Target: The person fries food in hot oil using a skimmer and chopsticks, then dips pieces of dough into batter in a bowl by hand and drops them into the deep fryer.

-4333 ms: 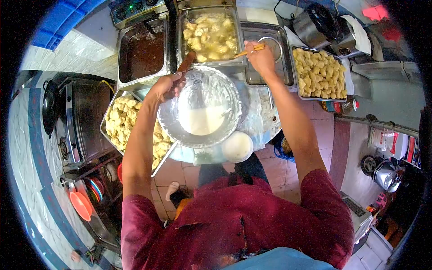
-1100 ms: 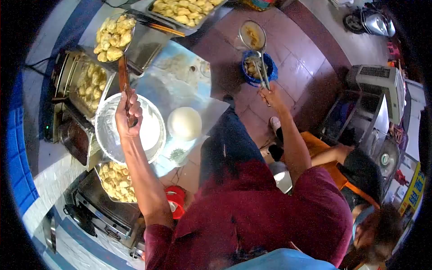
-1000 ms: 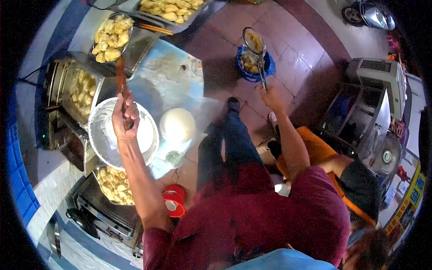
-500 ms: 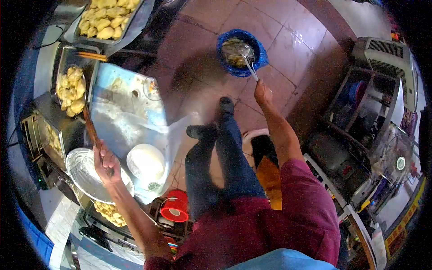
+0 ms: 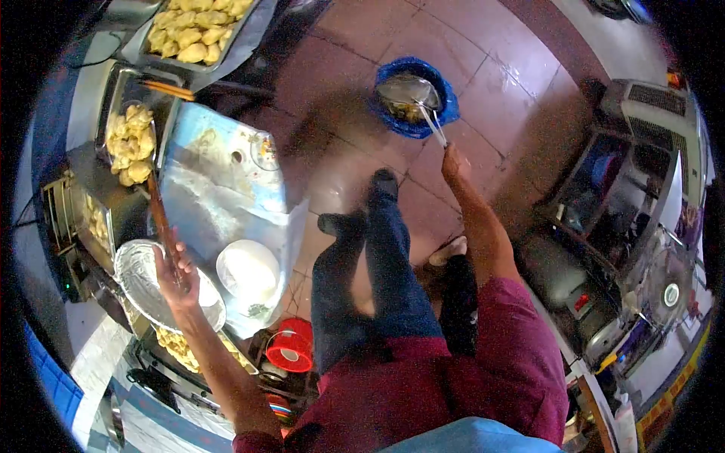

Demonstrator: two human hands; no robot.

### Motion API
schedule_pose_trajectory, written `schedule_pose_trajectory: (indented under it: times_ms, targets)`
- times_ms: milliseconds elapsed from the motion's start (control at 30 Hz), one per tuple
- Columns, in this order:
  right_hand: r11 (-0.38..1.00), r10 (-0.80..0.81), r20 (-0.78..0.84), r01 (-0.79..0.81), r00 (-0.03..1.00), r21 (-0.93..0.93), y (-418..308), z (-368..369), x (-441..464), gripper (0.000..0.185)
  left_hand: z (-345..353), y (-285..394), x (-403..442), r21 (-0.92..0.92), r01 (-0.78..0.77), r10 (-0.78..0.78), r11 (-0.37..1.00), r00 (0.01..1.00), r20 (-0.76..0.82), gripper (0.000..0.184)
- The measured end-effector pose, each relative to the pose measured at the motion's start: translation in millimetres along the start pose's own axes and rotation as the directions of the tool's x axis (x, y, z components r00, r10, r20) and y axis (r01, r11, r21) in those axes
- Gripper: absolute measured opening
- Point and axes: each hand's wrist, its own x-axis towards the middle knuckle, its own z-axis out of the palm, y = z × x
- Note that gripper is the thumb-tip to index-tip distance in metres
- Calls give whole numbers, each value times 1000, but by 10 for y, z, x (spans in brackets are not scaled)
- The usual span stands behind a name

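My left hand (image 5: 178, 273) is closed around the wooden handle (image 5: 160, 215) of a strainer, above the edge of a large metal bowl (image 5: 132, 268). Pale golden fried pieces (image 5: 131, 143) fill the strainer's head, over a metal tray. My right hand (image 5: 456, 163) grips the metal handle of a round skimmer (image 5: 408, 89). The skimmer's head is tilted inside a blue-lined bucket (image 5: 383, 113) on the floor, over brownish scraps. A white bowl (image 5: 248, 272) stands on the blue-and-white work surface (image 5: 219, 170).
Chopsticks (image 5: 170, 90) lie across the metal tray. Another tray of pieces (image 5: 198, 34) stands at the upper left. A red container (image 5: 290, 345) is near my legs. A fan (image 5: 671, 295) and dark racks are at the right; another person's foot (image 5: 448, 251) shows beside my leg.
Since the older frames, the filled strainer has left the fryer side, and the skimmer has replaced the chopsticks in my right hand. The skimmer has come down into the bucket and tilted.
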Motion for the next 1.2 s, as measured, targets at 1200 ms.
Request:
schedule_pose_trajectory:
  times_ms: [1200]
  targets:
    - [390, -776, 298, 52, 556, 919, -5378, -2977, -2617, 31, 1164, 605, -403, -57, -277, 279, 959, 960, 26, 12]
